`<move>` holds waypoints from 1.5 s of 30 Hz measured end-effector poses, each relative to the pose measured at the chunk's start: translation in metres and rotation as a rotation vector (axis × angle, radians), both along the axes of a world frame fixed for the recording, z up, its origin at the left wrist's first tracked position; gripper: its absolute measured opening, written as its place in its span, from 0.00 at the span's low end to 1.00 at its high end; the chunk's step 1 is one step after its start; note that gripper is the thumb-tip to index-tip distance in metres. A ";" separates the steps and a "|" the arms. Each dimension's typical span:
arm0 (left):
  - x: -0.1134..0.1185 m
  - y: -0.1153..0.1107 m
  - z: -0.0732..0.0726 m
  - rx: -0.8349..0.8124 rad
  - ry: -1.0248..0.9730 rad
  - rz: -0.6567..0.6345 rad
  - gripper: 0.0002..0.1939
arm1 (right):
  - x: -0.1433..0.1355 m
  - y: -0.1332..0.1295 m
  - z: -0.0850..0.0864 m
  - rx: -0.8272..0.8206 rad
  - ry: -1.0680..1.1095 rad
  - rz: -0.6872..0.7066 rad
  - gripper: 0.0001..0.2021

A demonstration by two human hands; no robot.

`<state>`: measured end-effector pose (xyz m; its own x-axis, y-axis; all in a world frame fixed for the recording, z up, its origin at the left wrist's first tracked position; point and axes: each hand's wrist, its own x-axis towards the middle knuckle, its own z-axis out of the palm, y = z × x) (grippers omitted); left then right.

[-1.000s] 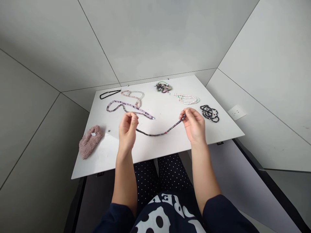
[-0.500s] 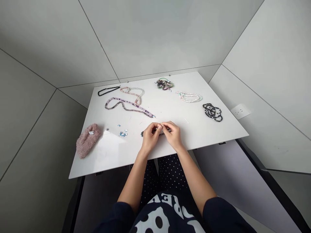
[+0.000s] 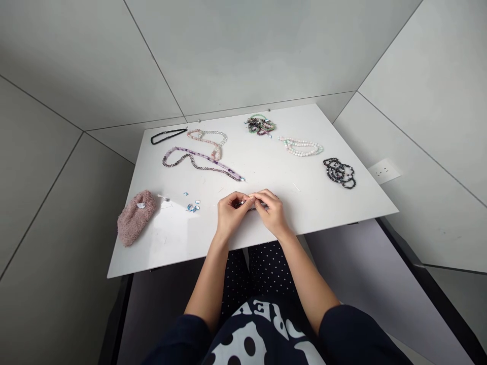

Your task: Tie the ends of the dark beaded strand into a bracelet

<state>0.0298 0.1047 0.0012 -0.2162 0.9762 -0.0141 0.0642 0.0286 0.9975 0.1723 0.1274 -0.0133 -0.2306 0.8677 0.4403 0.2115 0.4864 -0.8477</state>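
Near the front edge of the white table, my left hand [image 3: 233, 213] and my right hand [image 3: 271, 212] meet, thumbs and forefingers pinched together. What the fingertips hold is too small to make out. Part of a dark bead strand [image 3: 251, 209] shows beneath and between the hands; the rest of it is hidden by them. To the left lie small blue-and-white scraps [image 3: 193, 206]. Beyond the hands, a purple and grey bead strand [image 3: 198, 166] stretches across the table with its end near my left hand.
On the table [image 3: 182, 238] are a fuzzy pink pouch [image 3: 136, 218], a black strand [image 3: 168, 136], a pink and clear strand [image 3: 213, 144], a mixed bead pile [image 3: 260, 124], a pale strand [image 3: 303, 148] and dark coiled beads [image 3: 339, 173]. Walls stand behind.
The view has shifted slightly. My fingertips have drawn closer together, and the thin pale piece that stuck out between them no longer shows. Less of the dark strand is visible left of my hands.
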 end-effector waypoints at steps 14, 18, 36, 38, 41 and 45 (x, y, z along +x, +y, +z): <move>-0.012 0.007 0.001 -0.074 0.000 0.032 0.17 | 0.001 0.000 -0.002 -0.082 0.034 0.060 0.08; -0.014 0.008 0.000 -0.058 -0.005 0.028 0.18 | 0.002 0.000 -0.001 -0.105 0.045 0.066 0.08; 0.005 -0.001 0.004 0.155 0.048 0.106 0.09 | 0.003 -0.001 -0.003 -0.232 0.245 0.105 0.08; 0.007 -0.001 0.004 0.178 0.062 0.128 0.09 | 0.003 -0.001 -0.003 -0.255 0.260 0.109 0.09; 0.010 -0.003 0.003 0.208 0.096 0.153 0.09 | 0.003 0.000 -0.001 -0.283 0.279 0.100 0.11; 0.014 -0.006 0.002 0.287 0.180 0.164 0.07 | 0.002 0.001 0.002 -0.294 0.304 0.044 0.15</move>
